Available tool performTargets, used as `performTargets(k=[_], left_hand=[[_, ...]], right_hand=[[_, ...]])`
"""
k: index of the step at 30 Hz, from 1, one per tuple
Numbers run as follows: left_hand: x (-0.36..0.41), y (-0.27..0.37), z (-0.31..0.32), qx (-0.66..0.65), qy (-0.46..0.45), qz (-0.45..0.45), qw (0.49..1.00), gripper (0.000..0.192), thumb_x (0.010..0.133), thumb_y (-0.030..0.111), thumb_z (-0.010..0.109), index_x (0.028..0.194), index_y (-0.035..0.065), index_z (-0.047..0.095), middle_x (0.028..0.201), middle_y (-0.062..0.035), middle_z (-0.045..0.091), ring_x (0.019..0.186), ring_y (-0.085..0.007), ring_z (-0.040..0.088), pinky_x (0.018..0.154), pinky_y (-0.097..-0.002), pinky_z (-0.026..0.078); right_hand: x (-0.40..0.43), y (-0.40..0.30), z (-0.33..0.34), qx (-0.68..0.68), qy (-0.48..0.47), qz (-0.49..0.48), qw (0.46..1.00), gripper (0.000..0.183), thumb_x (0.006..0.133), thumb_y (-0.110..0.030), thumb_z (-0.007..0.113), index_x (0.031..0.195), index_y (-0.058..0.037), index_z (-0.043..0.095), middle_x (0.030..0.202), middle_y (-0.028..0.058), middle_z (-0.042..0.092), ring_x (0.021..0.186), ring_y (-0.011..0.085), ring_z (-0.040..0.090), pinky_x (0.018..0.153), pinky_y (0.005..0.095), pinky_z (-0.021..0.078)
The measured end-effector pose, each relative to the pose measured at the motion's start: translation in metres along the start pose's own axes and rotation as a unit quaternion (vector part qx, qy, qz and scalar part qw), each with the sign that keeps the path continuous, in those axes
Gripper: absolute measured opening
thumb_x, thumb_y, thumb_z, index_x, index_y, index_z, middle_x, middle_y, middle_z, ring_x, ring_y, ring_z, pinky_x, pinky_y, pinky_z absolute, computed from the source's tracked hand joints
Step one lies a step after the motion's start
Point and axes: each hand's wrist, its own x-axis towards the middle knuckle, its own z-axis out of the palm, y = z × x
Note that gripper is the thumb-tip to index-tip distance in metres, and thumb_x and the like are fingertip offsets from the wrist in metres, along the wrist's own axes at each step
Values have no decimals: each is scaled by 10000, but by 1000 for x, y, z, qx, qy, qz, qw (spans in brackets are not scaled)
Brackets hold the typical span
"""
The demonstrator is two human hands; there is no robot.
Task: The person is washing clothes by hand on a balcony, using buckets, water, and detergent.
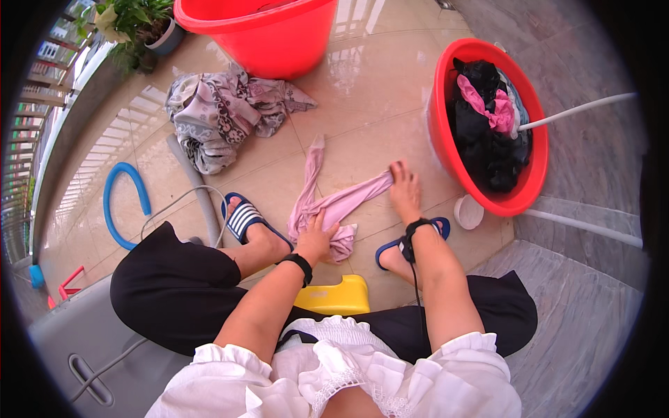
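Observation:
A wet pink garment [337,204] lies on the tiled floor between my feet, with one sleeve-like strip pointing away from me and another stretched to the right. My left hand [315,236] rests on its bunched middle, fingers spread over the cloth. At the far end of the right strip, my right hand [405,190] grips the fabric; the cloth under its fingers is partly hidden. Both wrists wear black bands. Just in front of me, below the garment, is a yellow plastic stool [334,295].
A red tub [538,157] at right holds dark and pink laundry, with a white hose [580,108] running into it. Another red tub [266,39] stands ahead. Patterned fabric [225,115] is heaped nearby. A blue hose [111,201], grey corrugated hose [201,204] and potted plant [141,26] are left.

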Motion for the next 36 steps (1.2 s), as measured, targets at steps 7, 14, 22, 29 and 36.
performTargets(k=[7, 14, 22, 29, 36], left_hand=[[20, -15, 7, -53, 34, 40, 997, 822, 660, 314, 792, 1415, 343, 468, 1581, -222, 96, 1361, -414, 357, 1064, -414, 403], [12, -12, 6, -63, 72, 37, 995, 726, 689, 297, 757, 1376, 324, 524, 1583, -189, 133, 1352, -358, 386, 1046, -407, 424], [12, -8, 4, -60, 58, 26, 996, 772, 658, 347, 773, 1385, 327, 514, 1588, -205, 88, 1376, -397, 340, 1065, -414, 403], [25, -8, -2, -91, 10, 43, 995, 704, 701, 324, 758, 1368, 320, 532, 1587, -162, 133, 1403, -359, 297, 1056, -417, 410], [48, -26, -35, -270, 238, -54, 932, 618, 668, 338, 790, 1229, 145, 615, 1352, -175, 497, 1202, -398, 471, 990, -429, 418]], right_hand=[[-25, -82, 9, 71, 1, -282, 957, 504, 805, -103, 540, 1294, -220, 514, 1403, 28, 442, 1085, 326, 518, 890, 461, 478], [19, 4, 0, -46, 47, 99, 993, 453, 859, -129, 511, 1305, -210, 516, 1429, 26, 437, 1091, 324, 516, 862, 428, 501], [-16, -84, 11, 21, -44, -324, 945, 458, 877, -151, 489, 1327, -231, 517, 1466, 13, 412, 1129, 315, 493, 917, 467, 470], [61, 23, -4, 13, 47, 141, 989, 550, 814, -115, 567, 1344, -236, 482, 1484, 48, 388, 1147, 401, 503, 954, 481, 454], [60, -30, -20, -54, -98, 20, 994, 343, 895, -176, 532, 1126, -413, 622, 1583, 6, 219, 1150, 408, 453, 922, 515, 414]])
